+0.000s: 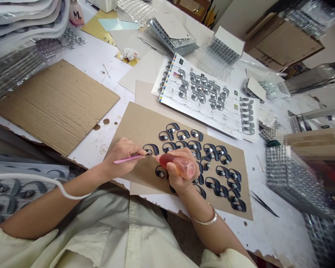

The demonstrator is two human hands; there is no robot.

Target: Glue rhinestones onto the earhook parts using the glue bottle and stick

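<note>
My left hand (123,153) is closed around a slim pink tool (127,159), possibly tweezers; its tip is at a dark, hook-shaped piece (153,148) with a shiny round part. In my right hand (181,182) lies a small bottle (178,165) of pinkish-red liquid, gripped on its side with the nozzle toward that same piece. Both hands meet over a brown board (139,123). Rows of similar hook-shaped pieces (209,149) lie on it, some partly hidden beneath my right hand.
A printed sheet (226,115) with more hooked pieces lies beyond the board. Corrugated cardboard (56,104) is at left, black tweezers (264,204) at right. Clear bubbled packs (293,178) and cardboard boxes (312,145) crowd the right side. A bottle marked M. (76,14) stands at the back.
</note>
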